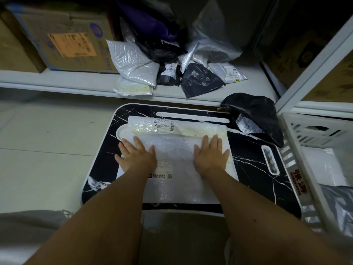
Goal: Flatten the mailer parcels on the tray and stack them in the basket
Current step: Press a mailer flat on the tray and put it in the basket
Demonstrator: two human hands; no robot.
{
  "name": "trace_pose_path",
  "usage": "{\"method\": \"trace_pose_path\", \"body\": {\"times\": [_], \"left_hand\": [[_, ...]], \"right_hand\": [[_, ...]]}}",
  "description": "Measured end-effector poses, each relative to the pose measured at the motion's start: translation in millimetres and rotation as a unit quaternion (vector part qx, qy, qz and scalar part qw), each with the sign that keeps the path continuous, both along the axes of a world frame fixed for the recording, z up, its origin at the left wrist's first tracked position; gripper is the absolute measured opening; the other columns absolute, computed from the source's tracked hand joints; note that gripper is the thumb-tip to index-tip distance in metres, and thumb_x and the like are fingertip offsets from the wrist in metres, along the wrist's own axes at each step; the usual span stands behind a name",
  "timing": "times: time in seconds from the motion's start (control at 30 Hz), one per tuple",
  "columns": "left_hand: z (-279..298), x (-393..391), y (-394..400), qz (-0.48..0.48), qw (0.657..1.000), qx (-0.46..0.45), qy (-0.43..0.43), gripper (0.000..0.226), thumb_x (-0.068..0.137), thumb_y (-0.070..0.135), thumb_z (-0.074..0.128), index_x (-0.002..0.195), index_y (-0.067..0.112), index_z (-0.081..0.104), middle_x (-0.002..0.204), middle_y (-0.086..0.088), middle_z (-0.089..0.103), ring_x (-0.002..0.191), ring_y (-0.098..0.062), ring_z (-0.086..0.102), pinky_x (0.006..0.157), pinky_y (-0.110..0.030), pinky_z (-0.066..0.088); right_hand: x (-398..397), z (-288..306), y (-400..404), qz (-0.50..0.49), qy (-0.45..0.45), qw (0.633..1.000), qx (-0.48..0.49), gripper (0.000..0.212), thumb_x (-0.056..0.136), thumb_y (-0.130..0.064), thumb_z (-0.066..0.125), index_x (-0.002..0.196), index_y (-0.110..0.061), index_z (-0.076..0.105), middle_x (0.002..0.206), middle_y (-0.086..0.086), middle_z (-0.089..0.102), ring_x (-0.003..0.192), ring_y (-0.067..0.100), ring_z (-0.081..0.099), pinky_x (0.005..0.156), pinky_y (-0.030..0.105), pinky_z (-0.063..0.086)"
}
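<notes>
A white bubble mailer (pixel 175 169) lies on the black marble-pattern tray (pixel 252 169), its far end folded over into a roll with a label on top. My left hand (pixel 136 155) presses flat on the mailer's left side with fingers spread. On its right side my right hand (pixel 210 155) presses flat the same way. A black mailer (pixel 256 115) rests over the tray's far right corner. The white slatted basket (pixel 298 169) stands to the right of the tray and holds flat white and grey mailers.
A pile of white, silver and black mailers (pixel 172 67) sits on the low white shelf (pixel 57 81) beyond the tray. A cardboard box (pixel 65 41) stands at the shelf's left. A white shelf post (pixel 315 60) rises at right. Pale floor (pixel 47 140) lies left of the tray.
</notes>
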State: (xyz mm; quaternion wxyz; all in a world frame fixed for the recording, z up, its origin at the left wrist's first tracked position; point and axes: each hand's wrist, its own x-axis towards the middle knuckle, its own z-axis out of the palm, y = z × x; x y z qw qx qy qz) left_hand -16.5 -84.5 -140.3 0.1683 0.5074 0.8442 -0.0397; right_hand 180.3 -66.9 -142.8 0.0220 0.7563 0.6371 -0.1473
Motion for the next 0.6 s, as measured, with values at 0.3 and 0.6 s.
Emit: {"method": "trace_pose_path", "body": {"times": [0.3, 0.6], "left_hand": [[27.9, 7.4, -28.8, 0.124, 0.99, 0.052, -0.032, 0.048, 0.092, 0.027, 0.047, 0.136, 0.015, 0.031, 0.133, -0.02, 0.035, 0.12, -0.034, 0.038, 0.093, -0.05, 0.041], [41.5, 8.0, -50.1, 0.155, 0.985, -0.033, -0.063, 0.053, 0.093, 0.027, 0.048, 0.137, 0.007, 0.027, 0.135, -0.021, 0.039, 0.123, -0.034, 0.04, 0.098, -0.044, 0.038]], "right_hand": [[21.8, 28.0, -34.2, -0.189, -0.005, 0.981, 0.038, 0.045, 0.098, -0.034, 0.041, 0.137, -0.013, 0.033, 0.145, 0.017, 0.031, 0.131, 0.034, 0.035, 0.103, 0.054, 0.035], [31.9, 53.1, -60.7, -0.172, 0.043, 0.984, -0.034, 0.054, 0.094, -0.024, 0.052, 0.142, -0.011, 0.03, 0.142, 0.019, 0.036, 0.128, 0.035, 0.038, 0.099, 0.045, 0.041]]}}
